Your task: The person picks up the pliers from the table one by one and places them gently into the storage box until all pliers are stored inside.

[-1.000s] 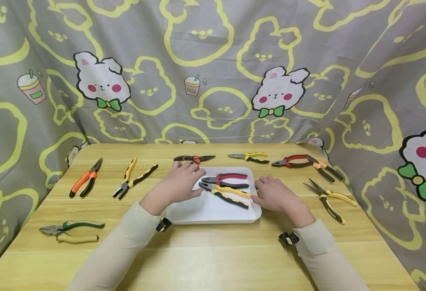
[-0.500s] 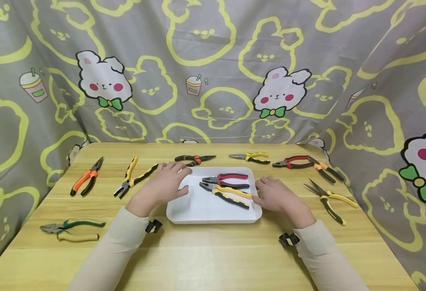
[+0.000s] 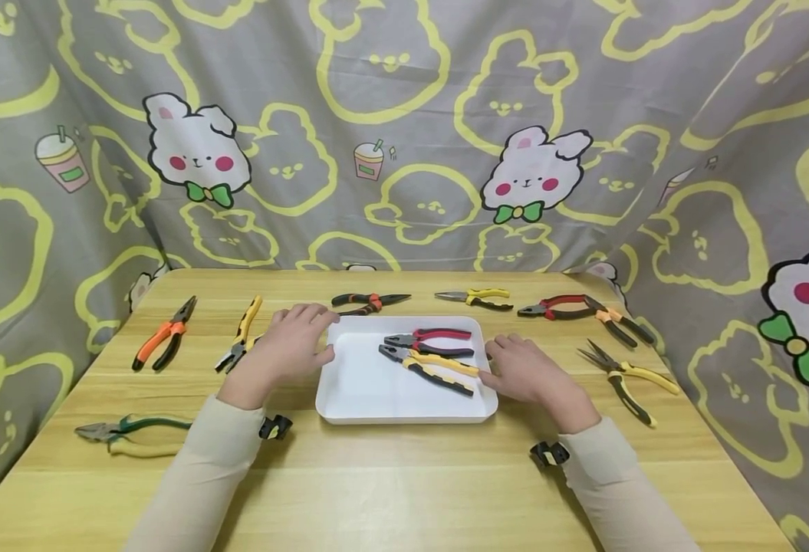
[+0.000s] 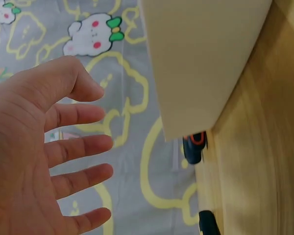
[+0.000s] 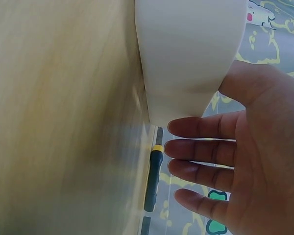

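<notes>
In the head view my left hand (image 3: 287,345) is beside the tray's left side. Its fingers are spread and hold nothing; the left wrist view shows them apart from the tray wall (image 4: 201,68). My right hand (image 3: 524,368) rests at the right rim of the white tray (image 3: 376,414). From the right wrist view, the thumb passes behind the tray wall (image 5: 186,54), its tip hidden, while relaxed fingers (image 5: 201,152) extend by the outer corner. Inside the tray lie red-and-black pliers (image 3: 439,335) and yellow-and-black pliers (image 3: 439,368).
Orange-handled pliers (image 3: 166,337), yellow-black pliers (image 3: 241,337) partly behind my left hand, and green-and-yellow pliers (image 3: 135,433) lie left. Behind the tray are orange-black pliers (image 3: 373,301) and yellow pliers (image 3: 476,295). Red pliers (image 3: 559,305), orange pliers (image 3: 611,316) and yellow needle-nose pliers (image 3: 625,376) lie right.
My left hand has moved left from over the tray, away from the pliers, to beside its left edge. The right hand stays at the right rim, and the pliers in the tray lie unchanged.
</notes>
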Available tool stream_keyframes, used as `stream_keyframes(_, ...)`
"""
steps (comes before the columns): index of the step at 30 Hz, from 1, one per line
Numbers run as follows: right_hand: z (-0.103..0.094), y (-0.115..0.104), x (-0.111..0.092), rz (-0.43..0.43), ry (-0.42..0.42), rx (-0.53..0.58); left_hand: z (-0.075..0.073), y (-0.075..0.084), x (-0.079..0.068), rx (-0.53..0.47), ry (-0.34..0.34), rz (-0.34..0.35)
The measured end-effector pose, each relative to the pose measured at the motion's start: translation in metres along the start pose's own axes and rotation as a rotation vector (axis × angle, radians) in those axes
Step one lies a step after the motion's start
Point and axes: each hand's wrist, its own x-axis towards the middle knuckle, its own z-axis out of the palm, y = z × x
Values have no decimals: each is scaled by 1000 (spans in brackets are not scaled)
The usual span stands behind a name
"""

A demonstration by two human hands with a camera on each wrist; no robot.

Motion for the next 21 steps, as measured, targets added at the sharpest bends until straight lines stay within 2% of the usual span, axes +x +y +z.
stream_keyframes(11,0,3,0,4,1,-8,2,-26,-5,-54,17,-70)
stream_keyframes(21,1,-1,0,5,-2,-5,3,-49,-11,-54,-6,-142)
